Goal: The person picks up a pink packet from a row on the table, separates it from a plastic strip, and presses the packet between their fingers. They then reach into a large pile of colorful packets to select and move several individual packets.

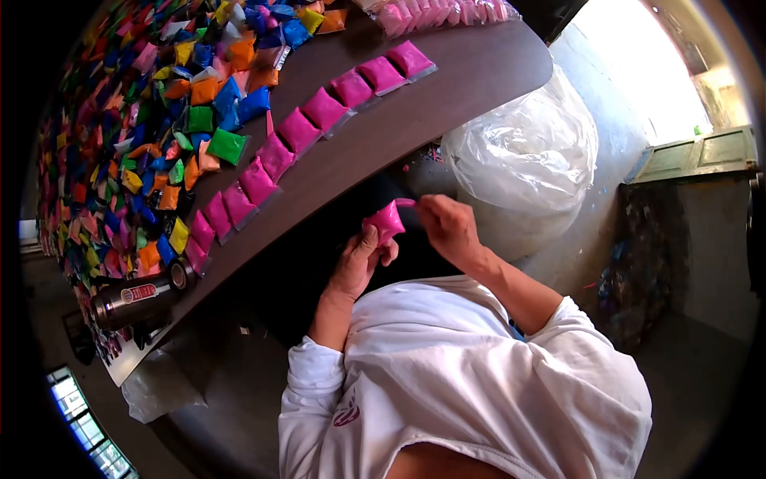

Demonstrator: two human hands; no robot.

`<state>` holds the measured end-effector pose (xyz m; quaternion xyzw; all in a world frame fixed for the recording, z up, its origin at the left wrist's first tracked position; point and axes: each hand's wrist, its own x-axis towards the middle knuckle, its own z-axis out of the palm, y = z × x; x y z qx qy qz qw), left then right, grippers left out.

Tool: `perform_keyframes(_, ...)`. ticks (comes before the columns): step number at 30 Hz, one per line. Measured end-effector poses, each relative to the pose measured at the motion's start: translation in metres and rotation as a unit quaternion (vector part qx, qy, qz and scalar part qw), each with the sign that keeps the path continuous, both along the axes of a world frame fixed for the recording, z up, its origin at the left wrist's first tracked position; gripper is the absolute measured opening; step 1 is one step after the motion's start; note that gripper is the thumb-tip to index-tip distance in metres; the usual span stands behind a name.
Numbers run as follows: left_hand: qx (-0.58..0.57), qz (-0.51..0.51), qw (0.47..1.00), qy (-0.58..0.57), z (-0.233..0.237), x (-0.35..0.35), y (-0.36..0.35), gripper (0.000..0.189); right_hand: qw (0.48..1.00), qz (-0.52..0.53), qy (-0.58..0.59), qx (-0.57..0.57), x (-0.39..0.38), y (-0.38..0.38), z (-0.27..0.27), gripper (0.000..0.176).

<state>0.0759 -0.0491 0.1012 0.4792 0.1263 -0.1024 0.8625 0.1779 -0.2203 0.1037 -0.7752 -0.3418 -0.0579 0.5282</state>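
In front of my body, off the table edge, my left hand (361, 259) pinches a small pink packet (386, 223) between thumb and fingers. To its right, my right hand (449, 227) is closed on a thin pink strip (405, 203) that reaches to the packet's upper corner. A row of similar pink packets (299, 130) lies along the near side of the brown table (447, 96), running diagonally from lower left to upper right.
A big pile of coloured packets (199, 118) covers the table's left side. A metal flask (136, 299) lies at the lower left. Pink packets in clear plastic (439, 13) sit at the far end. A large clear plastic bag (531, 152) stands beyond my right hand.
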Motion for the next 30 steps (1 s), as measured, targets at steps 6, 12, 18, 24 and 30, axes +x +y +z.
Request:
perform_keyframes(6,0.024,0.004,1.000,0.015,0.005,0.002,-0.002,0.041,0.999,0.039,-0.031,0.021,-0.010,0.000,0.018,0.012)
perform_keyframes(12,0.004,-0.008,1.000,-0.003,0.003,0.001,-0.001,0.042,0.999,-0.050,0.002,0.007,-0.002,-0.001,-0.003,0.014)
perform_keyframes(18,0.017,0.012,1.000,0.022,-0.002,0.001,0.000,0.045,1.000,0.000,-0.005,0.013,-0.008,0.006,-0.001,0.012)
perform_keyframes(24,0.029,-0.002,1.000,0.012,0.008,0.001,-0.002,0.044,0.999,-0.018,0.006,0.031,-0.007,0.003,0.011,0.011)
perform_keyframes(30,0.047,-0.019,0.999,-0.008,0.001,0.001,0.000,0.043,0.992,-0.050,0.115,-0.017,0.007,-0.001,-0.008,0.006)
